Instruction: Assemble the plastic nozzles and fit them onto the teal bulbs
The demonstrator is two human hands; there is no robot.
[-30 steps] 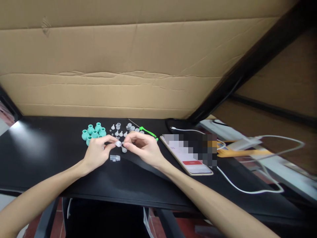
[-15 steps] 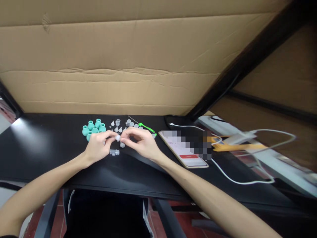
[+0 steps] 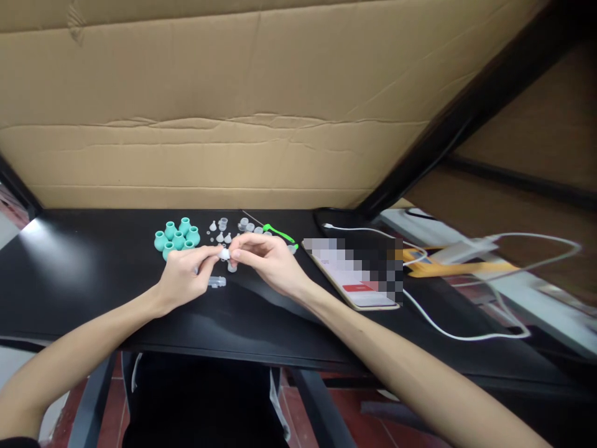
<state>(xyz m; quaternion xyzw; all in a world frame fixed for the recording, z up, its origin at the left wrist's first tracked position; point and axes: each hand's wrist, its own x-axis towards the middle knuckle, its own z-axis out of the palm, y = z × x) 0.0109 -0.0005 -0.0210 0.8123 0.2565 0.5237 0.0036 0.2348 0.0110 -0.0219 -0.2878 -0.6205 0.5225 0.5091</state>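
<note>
A small white plastic piece [image 3: 224,254] is pinched between my two hands, above the black table. My left hand [image 3: 189,274] grips it from the left with thumb and forefinger. From the right, the fingertips of my right hand [image 3: 263,256] close on the same piece, whose exact kind is too small to make out. Just below lie a clear plastic tube [image 3: 217,282] and a short translucent cylinder [image 3: 232,267], both partly covered by my hands. Behind my fingers stand little white funnel-shaped parts [image 3: 221,238] and several translucent cups [image 3: 244,224].
Several teal bulb-shaped pieces [image 3: 178,239] cluster left of my hands. A bright green tool [image 3: 280,233] with a thin rod lies behind my right hand. On the right are a phone [image 3: 345,277], a white cable [image 3: 438,326] and a yellow item [image 3: 461,270]. Cardboard [image 3: 224,81] walls the back.
My fingers have shifted slightly around the white piece, with the right hand's fingers straighter and drawn a little to the right. The view has tilted slightly. Both hands keep their hold.
</note>
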